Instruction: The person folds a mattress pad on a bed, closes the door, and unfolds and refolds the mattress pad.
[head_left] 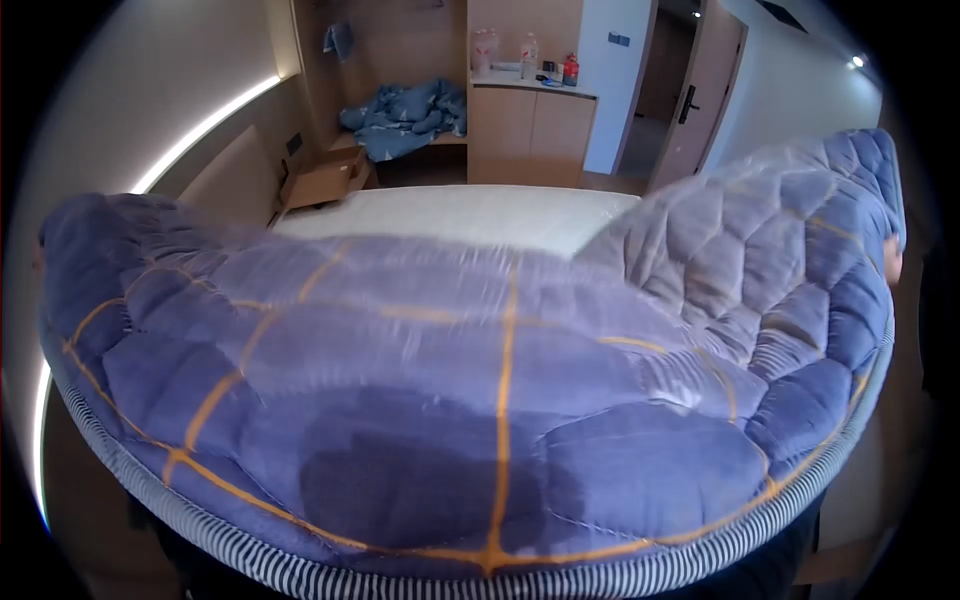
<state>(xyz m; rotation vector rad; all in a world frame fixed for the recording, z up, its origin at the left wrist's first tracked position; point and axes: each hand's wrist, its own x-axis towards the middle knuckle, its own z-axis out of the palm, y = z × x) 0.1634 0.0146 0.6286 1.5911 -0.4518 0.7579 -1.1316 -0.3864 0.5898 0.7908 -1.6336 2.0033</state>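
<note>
A purple quilted pad (400,370) with orange lines and a black-and-white striped edge stretches across the view, raised in front of my body. At its far right edge my right hand (893,259) grips the pad, most of the fingers hidden by the fabric. My left hand (39,255) shows only as a small patch at the far left edge, mostly behind the pad. Part of the pad is blurred. Beyond it lies a white mattress (460,212), its near part covered from view.
Behind the mattress, a crumpled blue cloth (405,118) lies on a shelf. A wooden cabinet (530,135) holds bottles (529,56). A brown box-like piece (322,180) stands beside the mattress at left. A door (700,95) stands open at the back right.
</note>
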